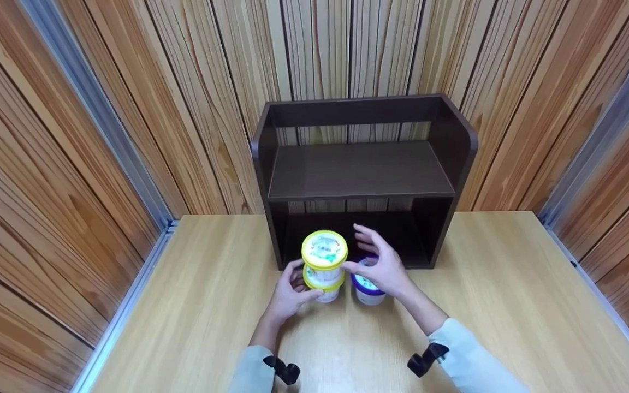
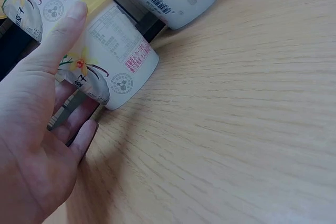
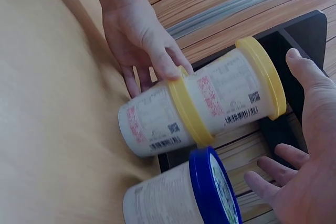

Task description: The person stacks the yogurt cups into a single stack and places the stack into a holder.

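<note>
Two white tubs with yellow lids stand one on top of the other in front of the shelf. My left hand (image 1: pixel 287 297) holds the lower tub (image 2: pixel 123 59) from the left, its thumb at the yellow lid and its fingers round the side. The upper tub (image 3: pixel 231 87) rests on that lid, label upward in the head view. Beside the stack my right hand (image 1: pixel 384 270) is spread with nothing in it, thumb close to the upper tub. Partly hidden under this hand, a tub with a blue-purple lid (image 1: pixel 369 297) stands upright to the right of the stack.
Behind the tubs stands a dark brown two-level shelf (image 1: pixel 361 169), its lower compartment facing me. The light wooden table (image 1: pixel 211 311) is bordered by wood-patterned walls (image 1: pixel 211 109) and metal edge strips (image 1: pixel 123 295).
</note>
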Demonstrator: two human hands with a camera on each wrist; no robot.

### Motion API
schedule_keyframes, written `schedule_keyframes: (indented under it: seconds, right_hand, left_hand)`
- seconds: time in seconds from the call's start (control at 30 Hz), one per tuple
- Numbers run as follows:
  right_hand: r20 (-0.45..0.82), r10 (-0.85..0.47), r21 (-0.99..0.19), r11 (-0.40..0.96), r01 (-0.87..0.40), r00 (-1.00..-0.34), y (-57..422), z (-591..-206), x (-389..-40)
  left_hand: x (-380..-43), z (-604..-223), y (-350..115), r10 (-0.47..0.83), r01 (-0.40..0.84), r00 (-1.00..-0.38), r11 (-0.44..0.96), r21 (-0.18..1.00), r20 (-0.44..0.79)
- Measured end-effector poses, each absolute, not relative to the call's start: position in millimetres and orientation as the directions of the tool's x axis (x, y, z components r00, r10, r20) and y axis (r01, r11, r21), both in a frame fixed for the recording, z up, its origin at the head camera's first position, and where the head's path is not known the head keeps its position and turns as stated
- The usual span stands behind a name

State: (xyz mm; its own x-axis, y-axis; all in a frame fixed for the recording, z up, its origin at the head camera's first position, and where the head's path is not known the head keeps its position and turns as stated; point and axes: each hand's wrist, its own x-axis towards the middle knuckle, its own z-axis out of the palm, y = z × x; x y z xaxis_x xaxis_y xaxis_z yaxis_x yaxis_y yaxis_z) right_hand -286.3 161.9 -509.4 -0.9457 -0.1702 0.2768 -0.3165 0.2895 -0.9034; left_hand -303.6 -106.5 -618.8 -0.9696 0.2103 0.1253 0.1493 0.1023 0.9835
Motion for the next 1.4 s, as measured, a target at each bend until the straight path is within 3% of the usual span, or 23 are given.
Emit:
schedule_keyframes:
  seconds: [0.2,0.33,0.67,1.4]
  right_hand:
    - [0.263,-0.152,-0.9,0.318,-0.299,-0.953,176.1,-511.4,-283.9]
    - [0.257,-0.138,-0.891,0.35,-0.29,-0.956,186.0,-511.5,-282.4]
    - [0.237,-0.109,-0.87,0.418,-0.261,-0.965,208.6,-517.8,-276.1]
    - [0.18,-0.171,-0.898,0.374,-0.233,-0.969,217.8,-558.3,-278.8]
  left_hand:
    - [-317.8,-644.1,-114.7,0.263,0.268,-0.934,0.061,0.961,0.244]
    - [-312.9,-639.1,-116.2,0.278,0.328,-0.91,0.034,0.944,0.306]
    - [-299.5,-611.7,-107.6,0.232,0.152,-0.964,0.098,0.984,0.126]
    - [-299.8,-610.5,-106.4,0.206,0.148,-0.971,0.131,0.98,0.119]
